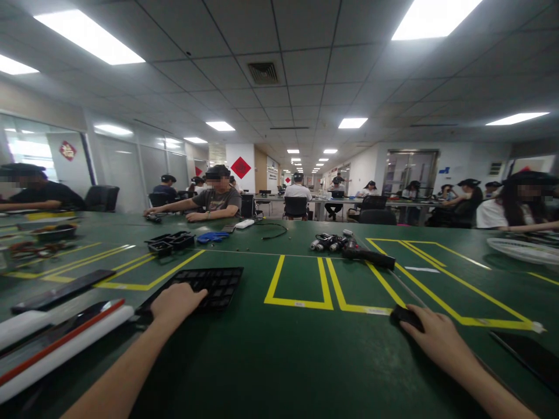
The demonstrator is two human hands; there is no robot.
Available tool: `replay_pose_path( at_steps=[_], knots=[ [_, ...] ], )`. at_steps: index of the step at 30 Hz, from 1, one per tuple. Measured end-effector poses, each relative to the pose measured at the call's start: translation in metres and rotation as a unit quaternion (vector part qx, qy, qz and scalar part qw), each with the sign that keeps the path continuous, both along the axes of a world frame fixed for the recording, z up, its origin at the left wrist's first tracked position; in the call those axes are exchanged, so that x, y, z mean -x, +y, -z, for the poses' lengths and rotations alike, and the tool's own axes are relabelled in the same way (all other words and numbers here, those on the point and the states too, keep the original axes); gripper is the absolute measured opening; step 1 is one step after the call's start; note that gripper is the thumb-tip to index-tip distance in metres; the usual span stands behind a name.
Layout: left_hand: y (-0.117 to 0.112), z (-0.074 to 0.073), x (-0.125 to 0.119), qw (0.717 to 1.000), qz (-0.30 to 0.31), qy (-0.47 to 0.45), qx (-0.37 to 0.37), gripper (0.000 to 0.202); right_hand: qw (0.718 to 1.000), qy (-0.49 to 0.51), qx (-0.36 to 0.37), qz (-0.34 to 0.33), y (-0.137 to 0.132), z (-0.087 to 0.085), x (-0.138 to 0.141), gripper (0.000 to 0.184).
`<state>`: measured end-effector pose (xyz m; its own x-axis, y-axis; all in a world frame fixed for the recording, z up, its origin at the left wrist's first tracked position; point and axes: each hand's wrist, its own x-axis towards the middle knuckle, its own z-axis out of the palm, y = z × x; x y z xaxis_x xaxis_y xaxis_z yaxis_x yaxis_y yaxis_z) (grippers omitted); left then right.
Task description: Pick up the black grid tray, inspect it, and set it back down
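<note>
My left hand (178,301) is closed at the near left part of a flat black tray (225,282) with a grid of compartments. Its thumb lies over the tray, while the other fingertips are hidden. Farther right, my right hand (437,331) grips a small black block-like object (407,318) between thumb and fingers, low over the green table (305,361). The object's exact kind is unclear. A thin grey cord or rod runs beyond it toward a black handle-shaped thing (371,258). Yellow tape outlines (299,304) mark the tabletop between my hands.
White and red-edged long pieces (65,346) lie at the left, near a dark bar (63,291). Black bins (170,242), blue gloves (212,237) and a cluster of metal-and-black parts (329,241) stand farther back. A dark flat slab (528,355) lies right. A co-worker (218,198) sits opposite.
</note>
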<state>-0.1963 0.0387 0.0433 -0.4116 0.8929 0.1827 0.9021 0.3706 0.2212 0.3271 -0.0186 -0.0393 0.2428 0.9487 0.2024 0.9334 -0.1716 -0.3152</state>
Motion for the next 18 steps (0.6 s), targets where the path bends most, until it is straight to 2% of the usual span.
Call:
replay_pose_path(
  at_steps=[3,7,9,12,15,18],
  knots=[
    [0.0,0.0,-0.013,0.997,0.053,0.027,-0.05,0.049,1.0,-0.009,0.011,0.003,-0.001,-0.001,0.0,0.06],
    [-0.009,0.012,-0.055,0.978,0.191,0.017,-0.085,0.044,1.0,-0.031,0.003,-0.007,-0.001,-0.002,0.002,0.057],
    [-0.018,0.025,-0.08,0.955,0.282,-0.043,-0.086,0.046,0.999,-0.039,-0.007,-0.008,-0.001,-0.001,0.003,0.057],
    [-0.032,0.042,-0.107,0.903,0.402,-0.137,-0.069,0.047,0.999,-0.034,-0.009,-0.003,-0.001,0.0,0.003,0.057],
    [-0.04,0.049,-0.117,0.88,0.448,-0.156,-0.023,0.045,1.0,-0.019,-0.007,-0.003,-0.001,0.001,0.002,0.057],
    [-0.043,0.045,-0.116,0.881,0.445,-0.161,-0.009,0.041,1.0,-0.014,-0.005,-0.002,-0.001,0.002,0.0,0.058]
  ],
)
